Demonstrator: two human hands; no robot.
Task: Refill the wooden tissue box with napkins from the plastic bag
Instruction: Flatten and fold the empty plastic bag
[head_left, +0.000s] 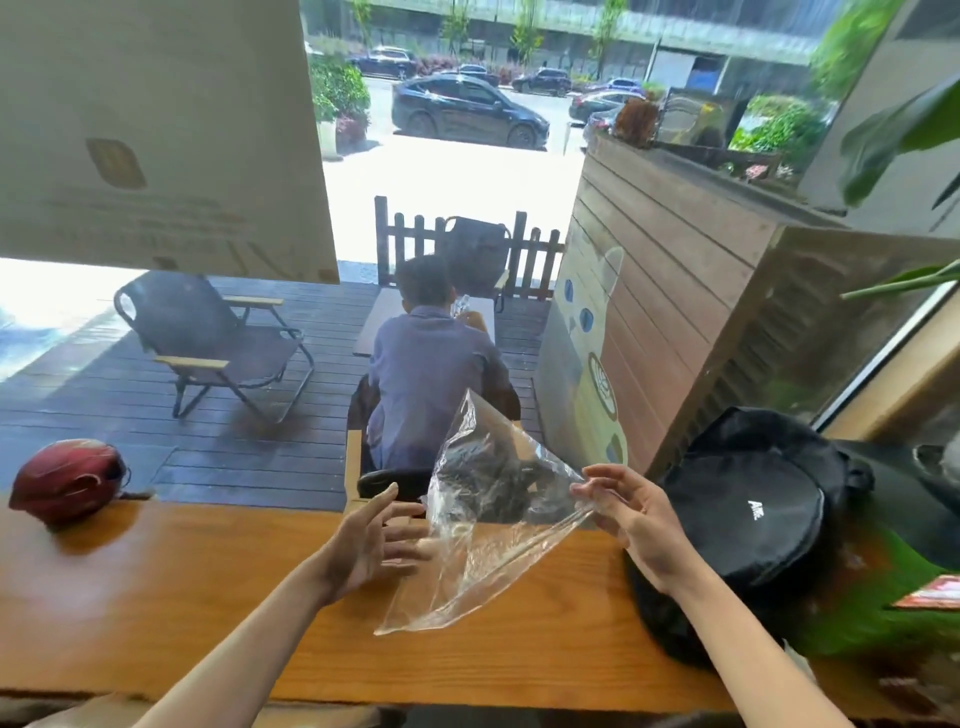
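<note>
While pinched by right hand (631, 519): clear, crumpled plastic bag (483, 525)

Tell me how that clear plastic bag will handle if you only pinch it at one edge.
Likely floppy: the plastic bag hangs creased from the right hand, its lower corner drooping toward the wooden counter. Probably very light; it looks empty and see-through. Possibly slippery, as the film is glossy; the left hand is open beside it.

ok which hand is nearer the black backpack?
Right. The right hand pinches the plastic bag just beside the backpack; the left hand is open, on the bag's far side.
</note>
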